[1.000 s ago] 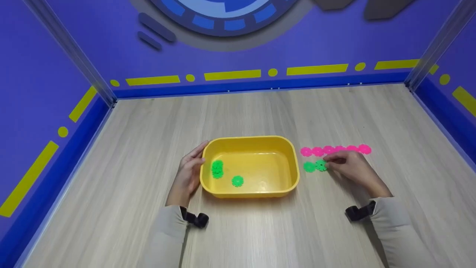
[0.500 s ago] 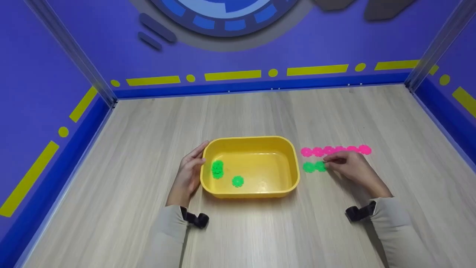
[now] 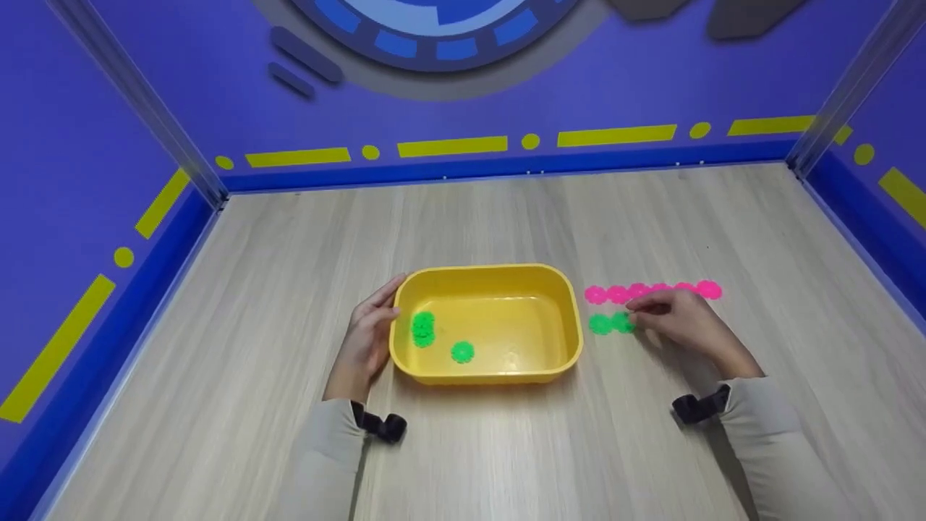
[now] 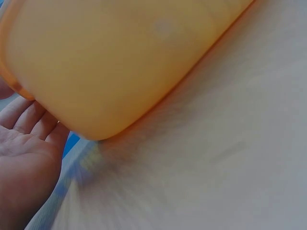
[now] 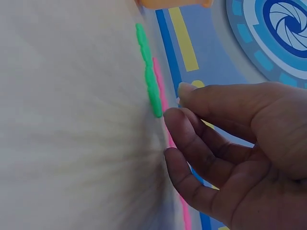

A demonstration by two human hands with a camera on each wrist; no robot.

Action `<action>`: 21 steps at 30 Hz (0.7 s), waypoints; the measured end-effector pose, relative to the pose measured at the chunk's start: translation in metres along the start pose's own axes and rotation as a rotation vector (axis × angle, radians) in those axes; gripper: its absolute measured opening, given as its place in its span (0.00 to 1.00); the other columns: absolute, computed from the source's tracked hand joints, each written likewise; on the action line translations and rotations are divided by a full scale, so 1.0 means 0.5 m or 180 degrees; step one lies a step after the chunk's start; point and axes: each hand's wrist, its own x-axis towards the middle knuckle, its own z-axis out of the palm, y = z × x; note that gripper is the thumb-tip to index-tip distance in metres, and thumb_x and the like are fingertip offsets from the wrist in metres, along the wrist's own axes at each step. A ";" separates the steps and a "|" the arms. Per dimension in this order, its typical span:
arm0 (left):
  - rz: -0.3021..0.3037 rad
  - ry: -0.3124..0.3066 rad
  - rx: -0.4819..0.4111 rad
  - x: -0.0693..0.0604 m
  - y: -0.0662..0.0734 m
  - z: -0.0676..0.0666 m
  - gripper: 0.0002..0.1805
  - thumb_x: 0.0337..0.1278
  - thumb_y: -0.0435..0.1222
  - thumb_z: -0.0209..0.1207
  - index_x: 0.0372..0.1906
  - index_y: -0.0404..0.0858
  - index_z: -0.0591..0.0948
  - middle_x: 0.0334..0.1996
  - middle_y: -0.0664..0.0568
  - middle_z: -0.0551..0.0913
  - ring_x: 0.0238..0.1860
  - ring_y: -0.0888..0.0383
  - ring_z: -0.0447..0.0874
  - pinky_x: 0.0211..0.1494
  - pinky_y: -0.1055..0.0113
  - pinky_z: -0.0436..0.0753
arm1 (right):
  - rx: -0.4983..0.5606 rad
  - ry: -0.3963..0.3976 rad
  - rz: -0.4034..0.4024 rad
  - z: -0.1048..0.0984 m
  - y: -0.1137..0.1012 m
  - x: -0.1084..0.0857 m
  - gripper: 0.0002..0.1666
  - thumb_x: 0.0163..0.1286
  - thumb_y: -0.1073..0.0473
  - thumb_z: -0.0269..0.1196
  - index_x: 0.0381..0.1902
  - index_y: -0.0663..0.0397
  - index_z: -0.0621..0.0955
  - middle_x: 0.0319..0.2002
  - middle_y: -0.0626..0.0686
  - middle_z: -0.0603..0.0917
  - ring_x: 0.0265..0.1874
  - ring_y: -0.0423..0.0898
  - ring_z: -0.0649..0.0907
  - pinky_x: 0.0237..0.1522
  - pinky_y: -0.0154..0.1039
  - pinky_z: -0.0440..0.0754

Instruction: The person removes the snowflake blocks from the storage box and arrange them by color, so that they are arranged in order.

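Observation:
In the head view my left hand (image 3: 367,333) holds the left end of a yellow plastic basin (image 3: 499,376), thumb at its rim and fingers along the outer wall. Two clusters of green notched discs lie inside: overlapping discs (image 3: 423,330) at the left and a single disc (image 3: 462,352). To the right of the basin, two green notched discs (image 3: 600,323) lie side by side on the table. My right hand (image 3: 687,325) is over the right one, partly covering it. The right wrist view shows the thumb and fingers loosely bent, apart from the green discs' edge (image 5: 148,72).
A row of several pink notched discs (image 3: 597,294) lies just behind the green ones, partly hidden by my right hand. Blue-purple walls (image 3: 463,108) with yellow markings enclose the wooden table (image 3: 289,253) at the back and sides.
The right green disc, tilted up at first, now lies flatter beside the other one. My right hand has risen very slightly from it. The left hand and basin stay in place.

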 end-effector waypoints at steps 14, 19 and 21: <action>-0.0036 0.0021 0.0010 -0.001 0.001 0.001 0.34 0.55 0.20 0.42 0.71 0.26 0.58 0.73 0.39 0.58 0.73 0.51 0.59 0.74 0.60 0.61 | 0.0061 -0.0071 -0.0195 -0.030 -0.076 0.014 0.20 0.64 0.52 0.64 0.50 0.56 0.84 0.43 0.54 0.86 0.40 0.45 0.81 0.40 0.25 0.79; -0.0037 0.0036 -0.0002 -0.001 0.002 0.003 0.34 0.55 0.19 0.42 0.71 0.26 0.58 0.73 0.39 0.58 0.73 0.50 0.59 0.74 0.59 0.60 | 0.0185 -0.0265 -0.0329 -0.035 -0.102 0.022 0.20 0.64 0.52 0.65 0.50 0.57 0.84 0.42 0.54 0.86 0.38 0.44 0.81 0.40 0.25 0.80; -0.0035 0.0032 -0.0004 -0.001 0.002 0.003 0.34 0.55 0.19 0.42 0.71 0.26 0.58 0.73 0.39 0.58 0.72 0.51 0.59 0.74 0.59 0.60 | 0.0223 -0.0340 -0.0376 -0.036 -0.112 0.028 0.19 0.65 0.54 0.64 0.50 0.58 0.84 0.41 0.54 0.86 0.37 0.43 0.81 0.40 0.25 0.80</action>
